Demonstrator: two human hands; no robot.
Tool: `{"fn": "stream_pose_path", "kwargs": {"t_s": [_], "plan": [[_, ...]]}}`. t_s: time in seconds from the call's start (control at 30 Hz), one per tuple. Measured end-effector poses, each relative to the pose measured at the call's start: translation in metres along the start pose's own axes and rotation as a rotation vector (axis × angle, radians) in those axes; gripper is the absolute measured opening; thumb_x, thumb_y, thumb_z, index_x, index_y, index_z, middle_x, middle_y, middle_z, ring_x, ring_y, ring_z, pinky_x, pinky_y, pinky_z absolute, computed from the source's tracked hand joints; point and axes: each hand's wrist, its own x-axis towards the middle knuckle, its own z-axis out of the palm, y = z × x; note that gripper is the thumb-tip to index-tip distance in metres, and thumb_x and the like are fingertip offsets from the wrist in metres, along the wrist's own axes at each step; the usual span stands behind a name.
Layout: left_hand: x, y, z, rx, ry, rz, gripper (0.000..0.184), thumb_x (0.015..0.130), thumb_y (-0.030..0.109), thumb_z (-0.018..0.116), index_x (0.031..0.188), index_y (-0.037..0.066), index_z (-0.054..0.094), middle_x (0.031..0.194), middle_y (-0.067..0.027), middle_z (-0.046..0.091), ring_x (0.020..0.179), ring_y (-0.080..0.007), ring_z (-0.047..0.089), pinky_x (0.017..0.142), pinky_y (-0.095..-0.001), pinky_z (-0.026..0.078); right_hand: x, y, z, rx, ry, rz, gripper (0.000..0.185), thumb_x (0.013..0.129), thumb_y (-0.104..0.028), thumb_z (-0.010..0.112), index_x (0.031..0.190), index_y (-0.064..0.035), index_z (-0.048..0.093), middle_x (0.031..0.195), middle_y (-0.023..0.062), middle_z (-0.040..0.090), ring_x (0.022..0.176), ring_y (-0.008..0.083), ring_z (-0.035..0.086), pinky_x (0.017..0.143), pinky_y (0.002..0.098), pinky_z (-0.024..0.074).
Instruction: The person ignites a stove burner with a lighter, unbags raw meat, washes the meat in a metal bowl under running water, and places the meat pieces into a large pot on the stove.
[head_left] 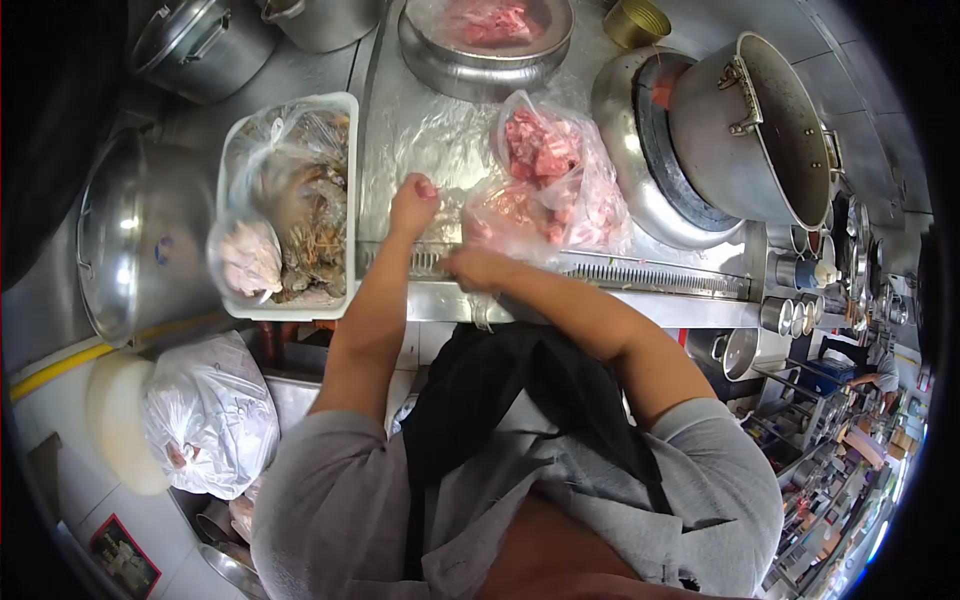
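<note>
A clear plastic bag of raw meat chunks point(545, 150) lies on the wet steel counter point(420, 130). My right hand point(475, 268) is closed at the near edge of the bag, gripping its gathered plastic, part of which hangs over the counter's front edge. To the left, my left hand point(415, 205) is raised above the counter with its fingers curled; a small pink piece shows at the fingertips, too unclear to name. Left of that hand stands a white tub point(352, 200) of shellfish under plastic, with a small bag of pale meat point(250, 258) at its corner.
A large pot point(750, 140) tilts over a round steel burner point(640, 190) at the right. Behind is a metal bowl point(485, 75) with meat. A large lid point(120, 240) leans at the left. A slotted drain point(660, 278) runs along the front. A person point(886, 376) is far right.
</note>
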Motion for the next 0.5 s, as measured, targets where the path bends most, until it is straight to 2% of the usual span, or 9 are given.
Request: {"fn": "stream_pose_path", "kwargs": {"t_s": [0.07,0.1,0.17,0.23,0.27,0.37,0.43,0.47,0.5], "plan": [[-0.018,0.023,-0.023,-1.009,-0.209,-0.057,0.05,0.078,0.008,0.06,0.126,0.012,0.049,0.123,-0.0176,0.053,0.1,-0.0309,0.06,0.073,-0.0406,0.053,0.018,0.01,0.02,-0.146,-0.003,-0.018,0.03,0.083,-0.013,0.055,0.112,-0.0127,0.062,0.093,0.0179,0.066,0.093,0.0344,0.063,0.079,0.0449,0.05],[-0.023,0.03,-0.032,-0.999,-0.215,-0.05,0.05,0.078,0.008,0.06,0.126,0.012,0.049,0.123,-0.0176,0.053,0.1,-0.0309,0.06,0.073,-0.0406,0.053,0.021,0.005,0.022,-0.182,-0.028,0.037,0.03,0.082,-0.014,0.055,0.112,-0.0128,0.061,0.092,0.0179,0.065,0.093,0.0343,0.063,0.079,0.0458,0.05],[-0.031,0.045,-0.052,-1.535,-0.407,0.152,0.062,0.079,0.011,0.058,0.138,0.012,0.038,0.129,-0.0191,0.05,0.106,-0.0313,0.058,0.075,-0.0441,0.054,0.028,0.003,0.017,-0.218,-0.048,0.092,0.03,0.081,-0.015,0.055,0.111,-0.013,0.06,0.09,0.018,0.064,0.094,0.0342,0.064,0.078,0.0467,0.05],[-0.043,0.078,-0.074,-1.63,-0.5,0.197,0.064,0.079,0.013,0.057,0.14,0.013,0.036,0.131,-0.0209,0.048,0.109,-0.033,0.057,0.079,-0.045,0.054,0.034,0.005,0.012,-0.205,-0.223,0.163,0.03,0.08,-0.018,0.056,0.109,-0.0135,0.059,0.093,0.0181,0.063,0.092,0.035,0.063,0.075,0.0472,0.0499],[-0.046,0.09,-0.08,-1.727,-0.591,0.243,0.066,0.08,0.015,0.056,0.142,0.013,0.035,0.133,-0.0227,0.046,0.112,-0.0347,0.055,0.082,-0.0459,0.054,0.033,0.003,0.007,-0.205,-0.217,0.166,0.03,0.08,-0.018,0.056,0.109,-0.0135,0.059,0.093,0.0181,0.063,0.092,0.035,0.063,0.075,0.0472,0.0499],[-0.045,0.103,-0.087,-1.636,-0.597,0.245,0.068,0.079,0.02,0.058,0.143,0.012,0.034,0.134,-0.0241,0.046,0.113,-0.0367,0.055,0.085,-0.0459,0.053,0.014,-0.004,-0.025,-0.004,-0.096,0.208,0.028,0.078,-0.017,0.058,0.105,-0.0126,0.057,0.096,0.0177,0.062,0.089,0.0359,0.062,0.072,0.0457,0.0493],[-0.041,0.101,-0.082,-1.649,-0.592,0.219,0.066,0.081,0.02,0.058,0.143,0.012,0.034,0.134,-0.0239,0.046,0.113,-0.0363,0.055,0.086,-0.0465,0.053,-0.01,-0.004,-0.06,0.183,0.199,0.081,0.029,0.084,-0.014,0.058,0.11,-0.0052,0.052,0.091,0.0205,0.065,0.085,0.0361,0.065,0.074,0.0441,0.0509],[-0.038,0.1,-0.075,-1.662,-0.582,0.186,0.064,0.083,0.019,0.057,0.143,0.012,0.034,0.134,-0.0237,0.046,0.114,-0.0359,0.055,0.086,-0.0471,0.053,-0.025,-0.005,-0.079,0.179,0.21,0.092,0.029,0.084,-0.014,0.058,0.11,-0.0052,0.052,0.091,0.0205,0.065,0.085,0.0361,0.065,0.074,0.0441,0.0509],[-0.036,0.097,-0.064,-1.66,-0.604,0.192,0.064,0.083,0.019,0.057,0.143,0.012,0.034,0.134,-0.0237,0.046,0.114,-0.0359,0.055,0.086,-0.0471,0.053,-0.04,-0.005,-0.1,0.283,0.389,0.192,0.03,0.082,-0.012,0.061,0.109,-0.0047,0.05,0.091,0.0199,0.065,0.083,0.0339,0.065,0.074,0.0424,0.0505]]}}
